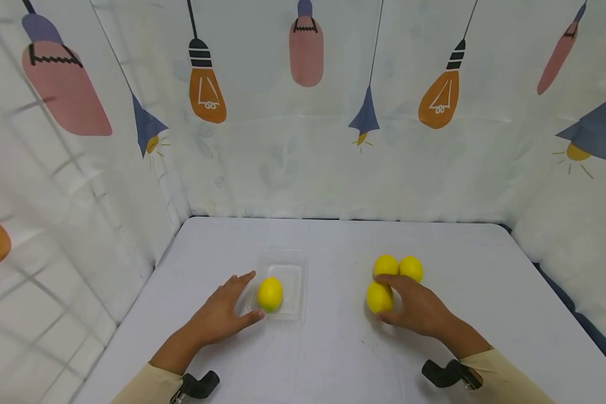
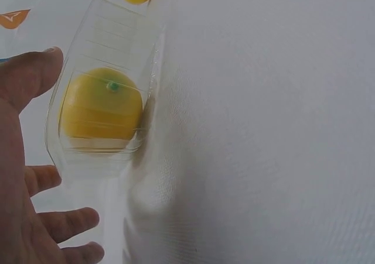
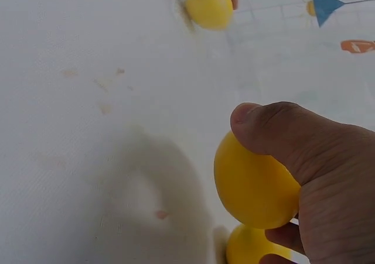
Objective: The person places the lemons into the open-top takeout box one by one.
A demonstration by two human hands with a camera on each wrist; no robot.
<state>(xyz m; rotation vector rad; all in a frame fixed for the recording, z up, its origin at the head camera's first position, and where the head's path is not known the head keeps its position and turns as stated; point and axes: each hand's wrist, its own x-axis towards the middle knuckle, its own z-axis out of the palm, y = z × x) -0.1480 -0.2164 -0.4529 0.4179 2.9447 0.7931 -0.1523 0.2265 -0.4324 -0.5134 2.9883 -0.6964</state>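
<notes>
The head picture is bright, with a soft and rather even light. On its left side, the white printed cloth wall (image 1: 81,185) carries grey, grid-shaped shadows. Both wrist pictures are dimmer and greyer, and their fine details look soft. Beside the person's bare right hand (image 3: 334,176), a wide shadow with blurred edges lies on the flat white table (image 3: 58,123). Thin, pale reflections follow the rectangular clear plastic tray (image 2: 111,44).

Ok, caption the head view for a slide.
Right hand grips a yellow ball; left hand beside a clear tray holding a second ball.
</notes>
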